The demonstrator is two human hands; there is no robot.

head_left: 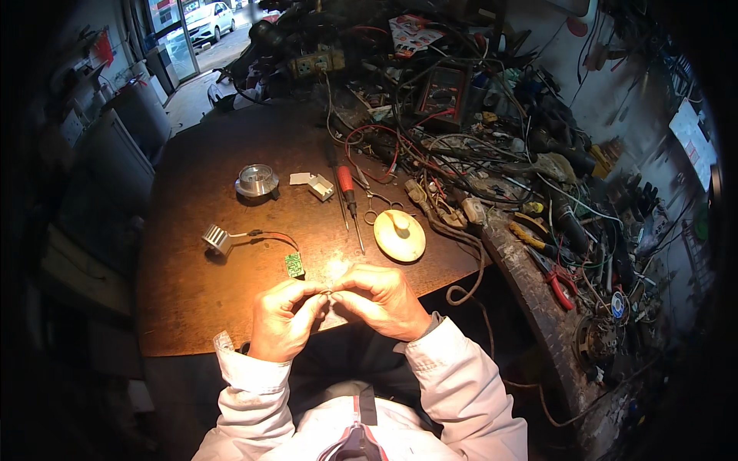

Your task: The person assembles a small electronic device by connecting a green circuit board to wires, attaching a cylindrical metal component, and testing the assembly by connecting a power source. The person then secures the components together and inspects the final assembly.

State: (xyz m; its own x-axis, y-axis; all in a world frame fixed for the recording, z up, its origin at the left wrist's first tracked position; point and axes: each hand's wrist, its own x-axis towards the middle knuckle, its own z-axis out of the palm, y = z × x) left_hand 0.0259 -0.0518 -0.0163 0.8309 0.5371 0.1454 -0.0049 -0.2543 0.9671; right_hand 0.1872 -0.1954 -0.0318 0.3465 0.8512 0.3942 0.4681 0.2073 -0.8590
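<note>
Close to the table's front edge, my left hand (284, 316) and my right hand (382, 300) meet, thumbs and forefingers pinched together. Between their fingertips is a tiny dark piece, too small to name. Just beyond my left hand lies a small green circuit board (294, 265). Thin wires (269, 233) join it to a silver finned metal block (217, 240) farther left. A round cream disc with a knob (400, 235) rests beyond my right hand. Left of that disc are a red-handled screwdriver (348, 188) and a pair of scissors-like tools (383, 213).
A round clear-and-metal part (257, 182) and a small white box (320, 187) sit farther back on the brown table (184, 300). Tangled cables (469, 146), a multimeter (443, 94) and red-handled pliers (561, 288) crowd the right side. A beige cable (483, 265) hangs over the edge.
</note>
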